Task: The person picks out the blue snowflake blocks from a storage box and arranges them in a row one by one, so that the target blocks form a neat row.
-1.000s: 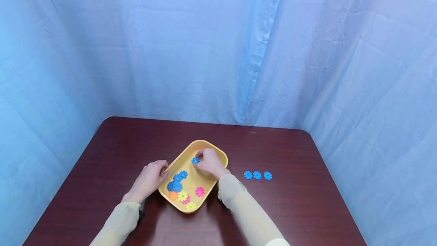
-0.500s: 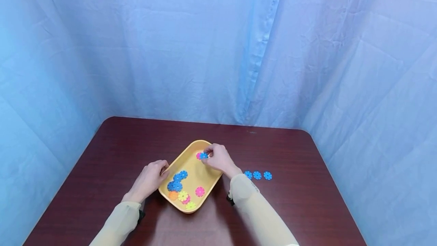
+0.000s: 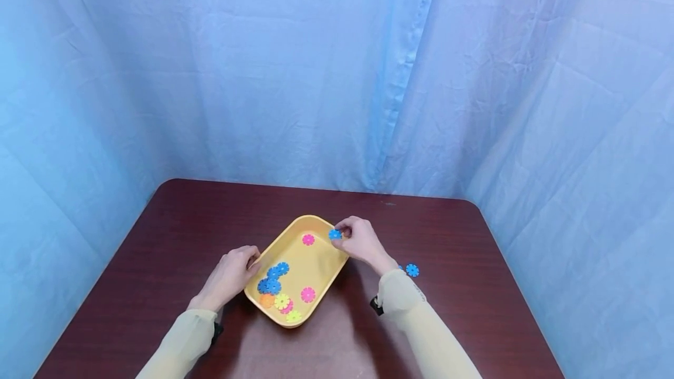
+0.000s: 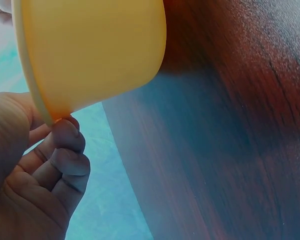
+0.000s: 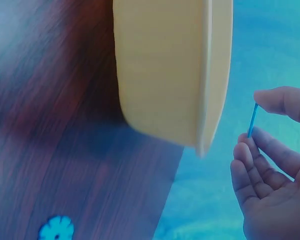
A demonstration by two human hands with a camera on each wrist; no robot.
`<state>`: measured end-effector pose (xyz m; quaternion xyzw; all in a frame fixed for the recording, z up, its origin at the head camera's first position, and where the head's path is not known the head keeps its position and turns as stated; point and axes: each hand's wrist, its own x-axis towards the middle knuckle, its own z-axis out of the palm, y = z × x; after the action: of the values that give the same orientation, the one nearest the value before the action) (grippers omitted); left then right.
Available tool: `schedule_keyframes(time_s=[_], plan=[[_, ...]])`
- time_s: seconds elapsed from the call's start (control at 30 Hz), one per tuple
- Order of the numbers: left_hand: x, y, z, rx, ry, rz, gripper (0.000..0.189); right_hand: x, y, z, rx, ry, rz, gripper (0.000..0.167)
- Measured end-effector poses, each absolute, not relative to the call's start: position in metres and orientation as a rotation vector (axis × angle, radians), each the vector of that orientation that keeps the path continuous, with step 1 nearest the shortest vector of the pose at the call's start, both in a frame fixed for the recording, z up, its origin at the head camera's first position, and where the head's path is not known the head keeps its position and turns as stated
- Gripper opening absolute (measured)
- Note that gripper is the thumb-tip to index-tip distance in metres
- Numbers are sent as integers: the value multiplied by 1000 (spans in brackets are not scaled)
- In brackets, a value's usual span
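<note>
A yellow plastic tray (image 3: 316, 259) rests on the table. My left hand (image 3: 228, 274) pinches its left rim between thumb and fingers, as the left wrist view shows on the tray's rim (image 4: 32, 75). Above the tray's right edge, my right hand (image 3: 364, 243) holds a blue notched plastic disc (image 3: 334, 234) between thumb and fingertips. The right wrist view shows that disc (image 5: 252, 120) edge-on. Several blue discs (image 3: 273, 286) overlap inside the tray, near an orange disc (image 3: 267, 300), yellow discs (image 3: 282, 301) and pink discs (image 3: 308, 295).
On the dark red table (image 3: 447, 320), blue discs (image 3: 412, 270) lie right of the tray, partly hidden behind my right forearm. One blue disc (image 5: 57, 229) shows at the bottom of the right wrist view. Pale blue curtains (image 3: 295, 75) surround the table.
My right hand has lifted the blue disc from the tray's far end and carried it right, over the rim. A pink disc there is uncovered. My left hand stays on the rim.
</note>
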<state>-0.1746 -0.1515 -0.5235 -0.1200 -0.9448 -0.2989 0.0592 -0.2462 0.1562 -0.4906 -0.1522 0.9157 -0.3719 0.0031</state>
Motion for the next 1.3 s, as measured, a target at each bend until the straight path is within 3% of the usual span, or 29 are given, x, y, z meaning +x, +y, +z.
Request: schedule_keyframes(time_s=[1.3], plan=[[-175, -151, -524, -324, -2899, -926, 15, -222, 314, -520, 20, 3006, -1132, 32]])
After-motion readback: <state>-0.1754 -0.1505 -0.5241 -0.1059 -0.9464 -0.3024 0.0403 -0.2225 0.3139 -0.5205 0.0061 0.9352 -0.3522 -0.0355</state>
